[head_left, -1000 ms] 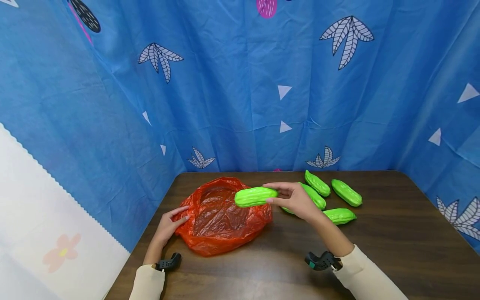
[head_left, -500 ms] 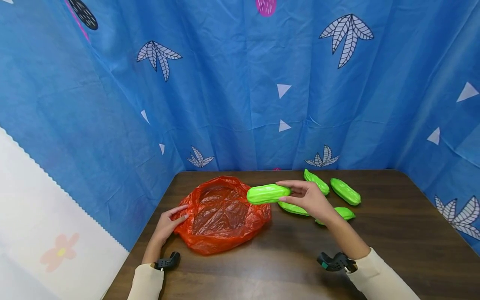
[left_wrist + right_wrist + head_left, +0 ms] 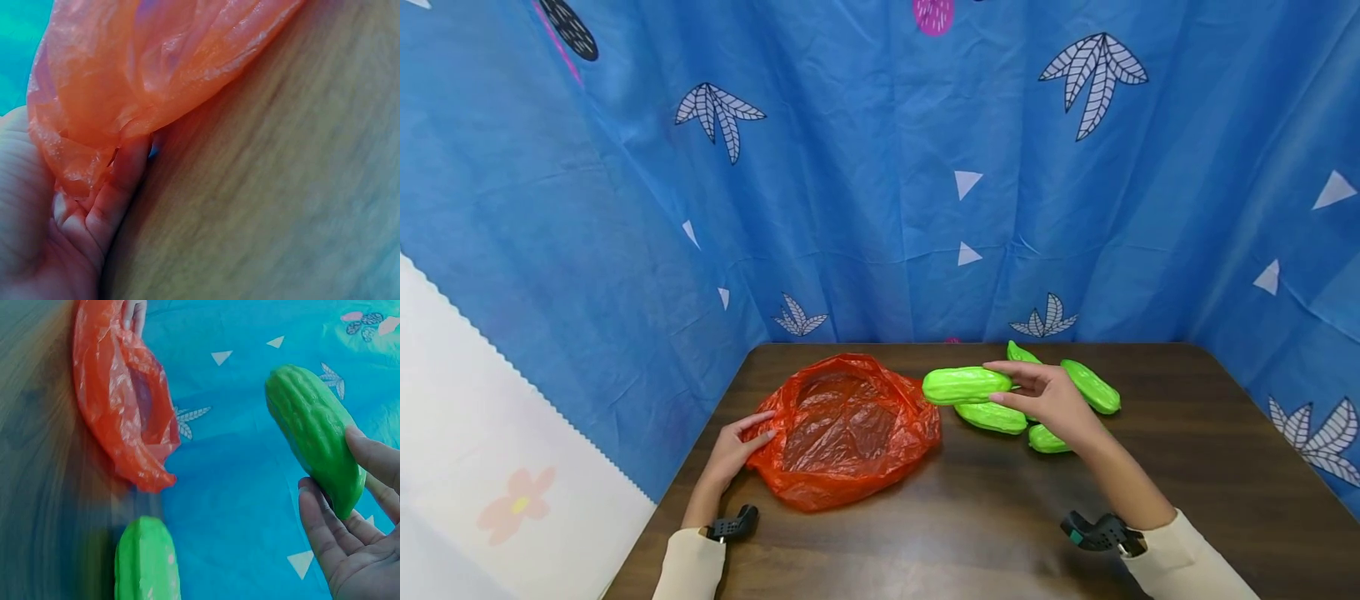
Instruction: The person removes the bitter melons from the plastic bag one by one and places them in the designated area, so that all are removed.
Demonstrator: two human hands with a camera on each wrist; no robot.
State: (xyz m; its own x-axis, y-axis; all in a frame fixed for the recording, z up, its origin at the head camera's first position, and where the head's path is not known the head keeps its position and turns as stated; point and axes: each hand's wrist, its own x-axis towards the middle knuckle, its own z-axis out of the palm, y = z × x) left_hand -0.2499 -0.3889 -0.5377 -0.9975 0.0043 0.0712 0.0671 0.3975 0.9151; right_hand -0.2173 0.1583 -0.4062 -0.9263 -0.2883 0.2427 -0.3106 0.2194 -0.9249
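Note:
My right hand (image 3: 1051,402) holds a bright green bitter melon (image 3: 966,386) by its narrow end, between the thumb and the fingers. The melon is raised above the table and overlaps the right rim of a red plastic bag (image 3: 842,490). In the right wrist view the bumpy ridges of the held melon (image 3: 312,431) show plainly. The bag lies with its mouth spread wide and nothing visible inside. At the bag's left side my left hand (image 3: 730,448) grips its edge; the left wrist view shows the film (image 3: 81,162) between thumb and fingers.
Several more bitter melons lie on the brown table (image 3: 880,558), among them one (image 3: 992,418) just right of the bag and one (image 3: 1092,387) farther back. My right hand partly covers others. A blue patterned curtain (image 3: 880,208) hangs behind the table.
My right hand has moved to the right with the bitter melon, from over the bag's mouth to its right rim. The left hand and the bag have stayed in place.

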